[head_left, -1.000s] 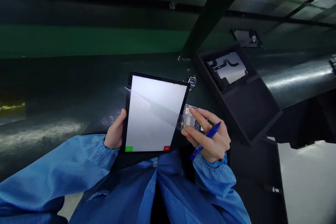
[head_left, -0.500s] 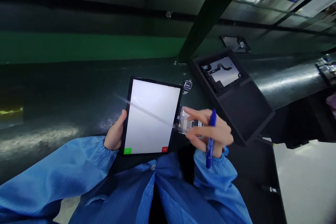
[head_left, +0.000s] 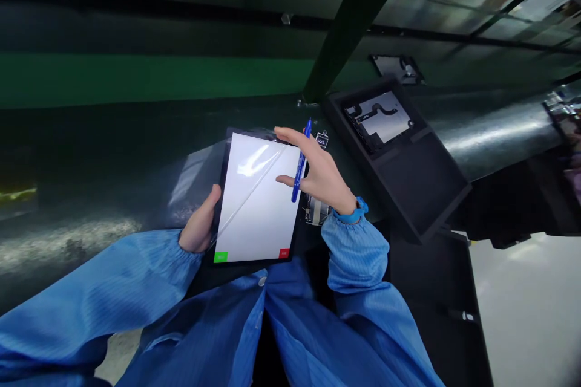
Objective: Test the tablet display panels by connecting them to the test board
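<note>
My left hand (head_left: 202,221) grips the left edge of a tablet-like display panel (head_left: 254,205), thumb on its front. The screen glows white, with a green box and a red box in its lower corners. My right hand (head_left: 320,172) is over the panel's upper right part, a blue marker pen (head_left: 301,160) tucked among its fingers. Its index finger and thumb are apart. A clear film (head_left: 195,172) lies across the panel, with a diagonal edge over the screen, and extends past the left side. Whether the right fingertips touch the film I cannot tell.
Right of the panel are a small tally counter (head_left: 322,139) and a partly covered circuit board (head_left: 316,211). A black foam tray (head_left: 422,193) holds a metal-backed part with a flex cable (head_left: 385,118). Another part (head_left: 397,68) lies behind it. A dark post (head_left: 336,42) rises at the back.
My right hand moved up and left, from beside the circuit board to over the panel's upper right, with the marker. The film's edge now runs diagonally the other way. My left hand stays put.
</note>
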`<state>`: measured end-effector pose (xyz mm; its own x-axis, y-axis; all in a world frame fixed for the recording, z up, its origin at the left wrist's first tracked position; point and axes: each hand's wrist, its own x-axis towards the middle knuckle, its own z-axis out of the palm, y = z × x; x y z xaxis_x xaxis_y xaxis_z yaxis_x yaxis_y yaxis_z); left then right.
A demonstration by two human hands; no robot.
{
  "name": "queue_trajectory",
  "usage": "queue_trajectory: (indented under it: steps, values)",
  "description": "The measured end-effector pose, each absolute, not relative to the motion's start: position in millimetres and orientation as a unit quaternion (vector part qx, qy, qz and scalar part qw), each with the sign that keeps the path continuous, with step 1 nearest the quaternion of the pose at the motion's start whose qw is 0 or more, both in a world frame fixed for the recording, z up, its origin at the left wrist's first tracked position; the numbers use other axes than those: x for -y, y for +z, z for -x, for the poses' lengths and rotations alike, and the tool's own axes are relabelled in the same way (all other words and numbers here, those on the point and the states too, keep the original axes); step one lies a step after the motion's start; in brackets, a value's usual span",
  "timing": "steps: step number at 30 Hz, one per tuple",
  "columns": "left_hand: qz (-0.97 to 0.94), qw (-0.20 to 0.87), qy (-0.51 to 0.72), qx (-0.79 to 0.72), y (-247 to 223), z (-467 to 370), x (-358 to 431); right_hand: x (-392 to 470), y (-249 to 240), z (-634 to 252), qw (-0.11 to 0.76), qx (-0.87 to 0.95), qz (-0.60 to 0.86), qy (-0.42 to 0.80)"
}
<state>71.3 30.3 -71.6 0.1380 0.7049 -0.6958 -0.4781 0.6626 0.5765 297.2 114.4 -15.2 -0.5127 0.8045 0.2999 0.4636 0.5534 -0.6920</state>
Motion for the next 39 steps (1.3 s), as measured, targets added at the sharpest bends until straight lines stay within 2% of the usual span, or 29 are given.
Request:
queue_trajectory:
  steps: [2, 7, 13, 29, 39]
  values:
    - [-0.099, 0.739, 0.406, -0.529, -72, -71, -32, -119, -21, -302, 0.313, 0.821, 0.389, 0.279]
    - [-0.058, 0.756, 0.4, -0.516, -61, -71, -39, -146, -52, -295, 0.415, 0.732, 0.418, 0.342]
    - [-0.037, 0.803, 0.375, -0.461, -44, -70, -47, -163, -86, -289, 0.47, 0.658, 0.406, 0.425]
    - [-0.011, 0.812, 0.375, -0.447, -30, -72, -57, -158, -89, -292, 0.46, 0.604, 0.441, 0.478]
    - [-0.009, 0.805, 0.366, -0.467, -29, -72, -58, -157, -85, -291, 0.443, 0.616, 0.456, 0.465]
